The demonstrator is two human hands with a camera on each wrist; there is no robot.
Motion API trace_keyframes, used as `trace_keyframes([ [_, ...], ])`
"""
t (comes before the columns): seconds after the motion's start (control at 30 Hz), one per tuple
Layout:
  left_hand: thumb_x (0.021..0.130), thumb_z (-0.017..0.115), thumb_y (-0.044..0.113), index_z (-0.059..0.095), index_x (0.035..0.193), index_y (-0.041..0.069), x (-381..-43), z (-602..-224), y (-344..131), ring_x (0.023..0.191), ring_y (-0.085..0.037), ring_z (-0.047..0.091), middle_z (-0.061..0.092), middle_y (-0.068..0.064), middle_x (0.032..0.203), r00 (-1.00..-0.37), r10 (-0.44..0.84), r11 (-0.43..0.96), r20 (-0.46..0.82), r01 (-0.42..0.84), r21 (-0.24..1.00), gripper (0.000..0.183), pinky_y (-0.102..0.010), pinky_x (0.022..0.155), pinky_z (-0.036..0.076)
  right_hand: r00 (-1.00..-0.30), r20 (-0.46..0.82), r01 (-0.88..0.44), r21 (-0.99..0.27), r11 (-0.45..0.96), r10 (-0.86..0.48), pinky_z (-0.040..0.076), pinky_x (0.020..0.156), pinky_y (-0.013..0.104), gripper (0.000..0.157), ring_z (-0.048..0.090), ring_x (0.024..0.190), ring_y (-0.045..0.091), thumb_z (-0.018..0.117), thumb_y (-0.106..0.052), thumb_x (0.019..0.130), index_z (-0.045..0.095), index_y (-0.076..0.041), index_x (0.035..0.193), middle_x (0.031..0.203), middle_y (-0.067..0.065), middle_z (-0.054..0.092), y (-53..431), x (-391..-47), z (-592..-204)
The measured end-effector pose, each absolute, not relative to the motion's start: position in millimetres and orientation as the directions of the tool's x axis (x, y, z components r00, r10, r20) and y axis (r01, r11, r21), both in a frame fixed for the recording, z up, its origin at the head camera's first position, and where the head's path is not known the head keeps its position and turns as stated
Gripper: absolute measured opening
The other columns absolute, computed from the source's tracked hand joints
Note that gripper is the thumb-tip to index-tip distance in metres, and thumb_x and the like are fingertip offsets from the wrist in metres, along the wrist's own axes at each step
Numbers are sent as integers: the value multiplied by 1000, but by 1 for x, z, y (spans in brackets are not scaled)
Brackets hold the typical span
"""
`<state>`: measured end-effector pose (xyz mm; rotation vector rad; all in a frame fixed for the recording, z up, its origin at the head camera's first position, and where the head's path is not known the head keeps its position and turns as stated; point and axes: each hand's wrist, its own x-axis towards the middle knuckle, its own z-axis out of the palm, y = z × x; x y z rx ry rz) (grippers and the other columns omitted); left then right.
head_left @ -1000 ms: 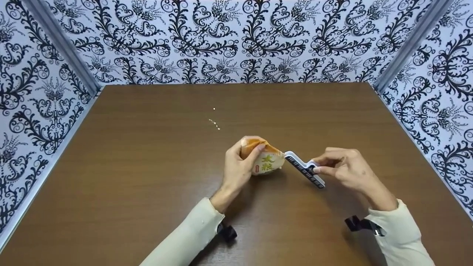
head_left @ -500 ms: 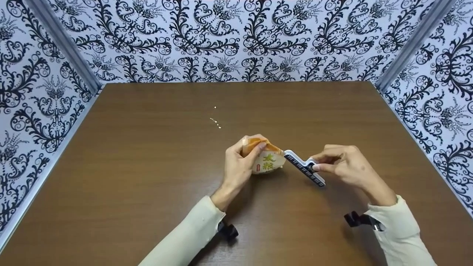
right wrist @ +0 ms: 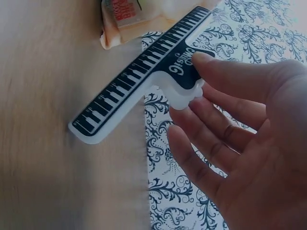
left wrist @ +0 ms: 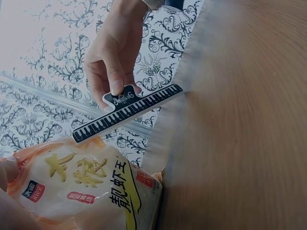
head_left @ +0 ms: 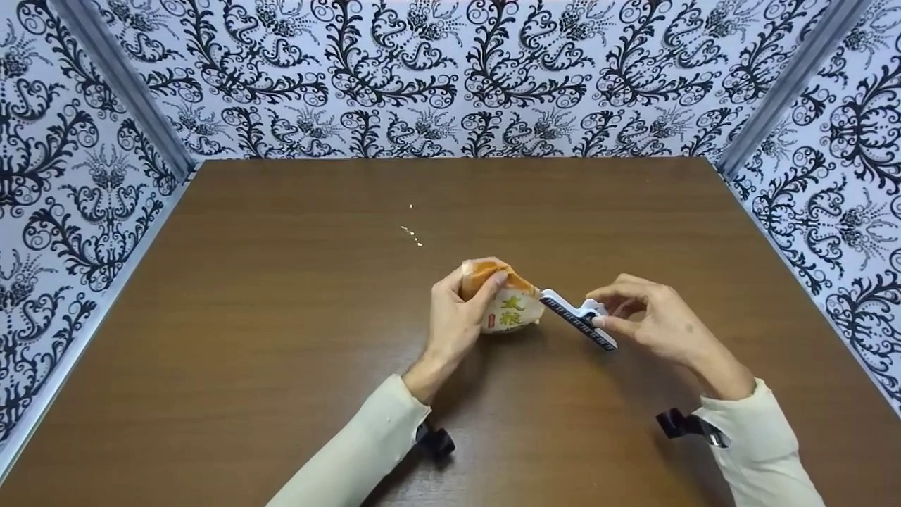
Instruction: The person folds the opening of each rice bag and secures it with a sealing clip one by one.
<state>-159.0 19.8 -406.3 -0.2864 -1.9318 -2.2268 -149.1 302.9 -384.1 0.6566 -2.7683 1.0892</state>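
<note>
My left hand [head_left: 456, 320] grips the gathered orange top of a plastic bag [head_left: 512, 310], which has a white front with green and yellow characters. In the left wrist view, the printed bag [left wrist: 79, 184] fills the lower left. My right hand [head_left: 658, 320] pinches the handle of a long bag clip [head_left: 578, 321], thumb on the front and fingers behind. The clip [right wrist: 139, 76] is white and black with a piano-key pattern and lettering on its handle. Its far end meets the bag's right edge; whether it clamps the plastic I cannot tell.
A brown wooden table [head_left: 281, 296] lies under both hands. Several tiny white bits [head_left: 412, 234] are scattered beyond the left hand. Patterned black-and-white panels [head_left: 450, 77] stand along the back and sides. Black wrist-camera mounts [head_left: 436, 442] hang at the sleeves.
The right hand's fingers have loosened slightly on the clip, and more of its white handle shows. The clip's near end has shifted a little up and left. The left hand and bag stay nearly still.
</note>
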Motion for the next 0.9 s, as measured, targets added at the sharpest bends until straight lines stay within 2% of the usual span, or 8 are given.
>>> trace_keyframes([
  [0.17,97,75,15,74,114,2,-158,-406,20,87,-9,71,78,-15,104,-972,-15,-111,236,236,965,21,-27,79,58,-898,278,-439,-622,648,-342,56,76,19,27,66,81,0,85,-5,84,79,-12,110,96,-2,71,303,-147,-388],
  [0.43,99,72,17,70,113,2,-158,-406,20,86,-12,69,75,-11,101,-966,-27,-107,256,257,960,21,-28,78,56,-917,278,-399,-666,630,-286,56,78,14,26,68,86,2,87,-6,83,81,-14,107,93,-1,72,300,-147,-388],
  [0.6,99,72,15,70,110,0,-159,-406,20,83,-12,67,74,-14,98,-961,-36,-109,275,277,955,19,-27,74,55,-906,304,-423,-671,609,-295,57,74,14,26,67,84,0,87,-3,82,82,-11,106,90,2,72,300,-147,-388],
  [0.9,97,74,13,73,108,-1,-159,-406,19,81,-11,68,76,-16,97,-954,-54,-107,295,299,948,18,-26,70,56,-889,360,-458,-672,581,-284,51,65,13,26,60,75,0,88,-2,79,84,-12,102,82,0,69,300,-146,-390],
])
